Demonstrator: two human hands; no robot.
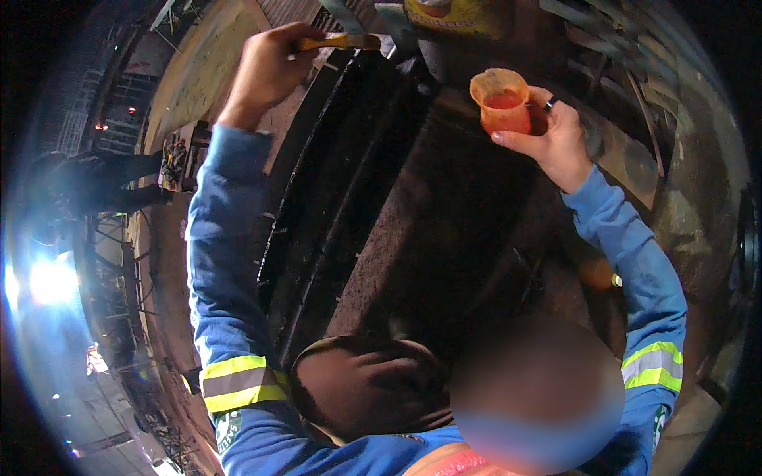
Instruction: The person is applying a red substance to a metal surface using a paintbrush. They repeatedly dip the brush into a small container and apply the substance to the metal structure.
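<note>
My left hand (271, 67) is closed round the yellow handle of a paintbrush (337, 41). The brush lies sideways, its bristle end pointing right, over the far end of a long black metal beam (341, 174). Whether the bristles touch the metal I cannot tell. My right hand (562, 143) grips a small translucent plastic cup (506, 119) with orange-red liquid inside. It is held nearly upright, to the right of the beam, with the thumb on the near side and fingers behind. A dark ring is on one finger.
A yellow-labelled bucket (452, 17) stands beyond the beam's far end. Metal bars (603, 32) lie at the far right. At the left a glaring light (53, 282) shines near a dark-clothed person (95, 184). Brown dirt floor (377, 274) shows beside the beam.
</note>
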